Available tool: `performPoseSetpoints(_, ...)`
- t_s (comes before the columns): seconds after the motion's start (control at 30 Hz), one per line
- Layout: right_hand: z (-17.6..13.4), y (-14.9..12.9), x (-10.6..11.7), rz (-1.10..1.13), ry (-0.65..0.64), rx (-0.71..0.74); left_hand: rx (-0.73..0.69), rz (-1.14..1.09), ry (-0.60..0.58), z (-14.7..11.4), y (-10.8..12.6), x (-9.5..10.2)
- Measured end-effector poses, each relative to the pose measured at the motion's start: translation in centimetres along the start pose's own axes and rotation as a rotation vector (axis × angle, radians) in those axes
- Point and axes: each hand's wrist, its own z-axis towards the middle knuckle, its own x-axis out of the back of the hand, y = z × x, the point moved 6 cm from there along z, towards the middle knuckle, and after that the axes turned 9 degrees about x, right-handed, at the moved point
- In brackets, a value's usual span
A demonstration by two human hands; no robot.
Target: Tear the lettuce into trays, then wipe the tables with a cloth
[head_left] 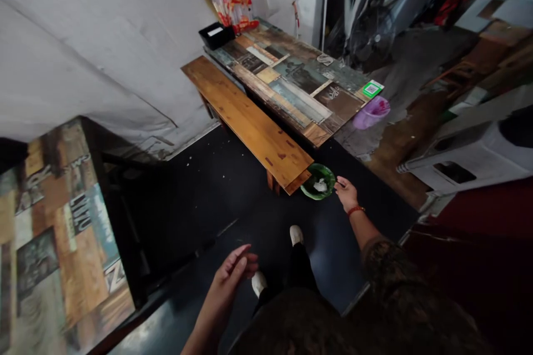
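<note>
My right hand (346, 193) reaches forward beside a green bin (331, 183) with pale crumpled waste (320, 185) inside. Its fingers are pinched together at a small dark thing near the rim. Whether that belongs to the bin I cannot tell. A red bracelet (356, 209) circles the right wrist. My left hand (237, 267) hangs low in front of me, fingers loosely stretched and holding nothing. Partly over the bin juts the near end of a wooden bench (254, 122).
A patchwork-print table (297, 75) stands behind the bench, bearing a black box (216, 36), red-and-white packets (239, 11) and a green code card (372, 89). A purple bin (372, 112) is at its corner. Another patchwork table (79, 255) fills the left. White specks dot the dark floor (183, 199).
</note>
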Motion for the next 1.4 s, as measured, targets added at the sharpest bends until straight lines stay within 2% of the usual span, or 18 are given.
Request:
performPoseSetpoints(0.1,-1.6,-1.0,0.0,0.095,-0.018,-0.057,-0.021,-0.040,0.041,-1.0,-0.6,0.7)
performPoseSetpoints(0.2,-5.6,-2.2,-0.5,0.205,-0.097,-0.094,-0.077,-0.085,0.087,-3.9,-1.5,1.8)
performPoseSetpoints(0.3,-11.5,-2.2,-3.6,0.343,-0.238,-0.228,-0.135,-0.182,0.122,-7.6,-3.2,3.4)
performPoseSetpoints(0.37,-16.6,-3.2,-7.4,0.350,-0.396,-0.248,-0.193,-0.278,0.142,-9.9,-4.8,5.3)
performPoseSetpoints(0.43,-23.7,-5.5,-11.5,0.320,-0.626,-0.219,-0.259,-0.360,0.180,-12.2,-7.2,7.8)
performPoseSetpoints(0.5,-32.5,-8.8,-14.6,0.252,-0.885,-0.127,-0.314,-0.425,0.227,-14.8,-10.6,10.8)
performPoseSetpoints(0.6,-47.0,-13.7,-17.2,0.164,-1.223,0.107,-0.362,-0.531,0.306,-19.3,-17.2,15.7)
performPoseSetpoints(0.7,-61.3,-15.9,-17.6,0.110,-1.498,0.300,-0.375,-0.675,0.403,-25.0,-25.1,21.1)
performPoseSetpoints(0.8,-74.4,-15.9,-16.8,0.103,-1.793,0.420,-0.393,-0.839,0.562,-31.7,-33.4,26.4)
performPoseSetpoints(0.87,-81.5,-15.3,-16.2,0.089,-1.964,0.473,-0.401,-0.958,0.690,-35.9,-38.9,29.3)
performPoseSetpoints(0.93,-87.2,-14.9,-16.0,0.070,-2.090,0.547,-0.392,-1.078,0.803,-39.1,-44.0,31.6)
performPoseSetpoints(1.03,-93.0,-14.4,-17.0,0.033,-2.208,0.619,-0.362,-1.237,0.921,-41.6,-50.0,34.1)
performPoseSetpoints(1.13,-96.4,-13.4,-20.4,-0.029,-2.233,0.567,-0.338,-1.343,0.958,-42.0,-53.2,36.9)
performPoseSetpoints(1.2,-97.9,-12.3,-24.0,-0.064,-2.198,0.511,-0.328,-1.370,0.940,-41.7,-53.9,39.7)
performPoseSetpoints(1.27,-99.4,-11.2,-28.4,-0.070,-2.161,0.446,-0.327,-1.367,0.929,-41.3,-53.9,43.6)
performPoseSetpoints(1.4,-103.4,-10.8,-38.3,-0.046,-2.110,0.330,-0.337,-1.337,1.002,-41.0,-52.5,53.7)
